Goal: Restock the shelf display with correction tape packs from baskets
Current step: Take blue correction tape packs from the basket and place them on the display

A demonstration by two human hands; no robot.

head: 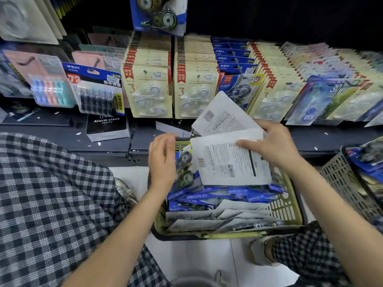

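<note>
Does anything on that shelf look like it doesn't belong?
Yes. A black and white box marked "Alarm clock" sits tilted on the dark shelf ledge under the hanging correction tape packs. It isn't a tape pack. Small white scraps lie scattered near it.

Glossy clear-plastic blisters on matt card packs (232,160) — an olive plastic lattice basket (288,208) — checked woven cloth trousers (51,204).

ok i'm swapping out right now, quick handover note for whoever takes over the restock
Right hand grips two packs, white backs up, above the green basket.
Left hand is open beside them, holding nothing.
The green basket is still full of blue packs; a grey basket at right also holds some.
Shelf rows look well stocked.
Left: hang the held packs, then empty both baskets.
</note>
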